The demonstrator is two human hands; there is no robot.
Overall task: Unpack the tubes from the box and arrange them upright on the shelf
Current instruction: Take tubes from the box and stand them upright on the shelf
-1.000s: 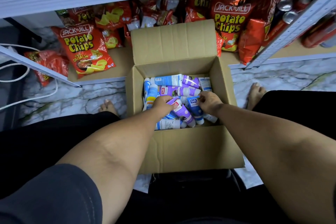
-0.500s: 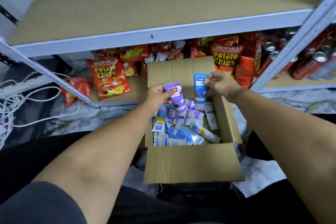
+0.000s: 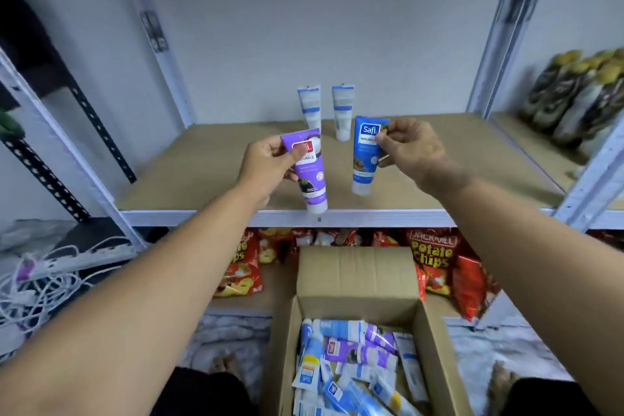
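Left hand: your left hand [image 3: 270, 162] pinches the purple tube [image 3: 309, 172] near its flat crimped end, thumb on the printed face, fingers curled behind.
Purple tube: it hangs cap down and leans slightly, and in this view its white cap sits right over the shelf's front lip.
Right hand: your right hand [image 3: 410, 150] grips the blue tube [image 3: 366, 154] by its upper right edge, fingertips curled onto the label.
Blue tube: it hangs close to upright, cap down, over the shelf board; you cannot tell from this angle whether the cap touches the board.
Gap between hands: the two held tubes are near each other but apart, with bare board showing between them.
Shelf: the tan shelf [image 3: 202, 162] has a pale metal front edge and grey uprights at both sides; wide bare board lies left and right of your hands.
Standing tubes: two white tubes [image 3: 326, 111] stand upright, side by side, near the back wall, behind and between the held ones.
Box: the open cardboard box [image 3: 435, 358] sits on the floor below the shelf's front edge, its far flap raised; many loose tubes [image 3: 354, 365] lie jumbled inside.
Lower level: red chip bags [image 3: 430, 260] crowd the tier under the shelf, behind the box.
Left side: white cables [image 3: 40, 290] are heaped on the floor beyond the left upright.
Right bay: dark packets [image 3: 574, 94] stand in the neighbouring bay.
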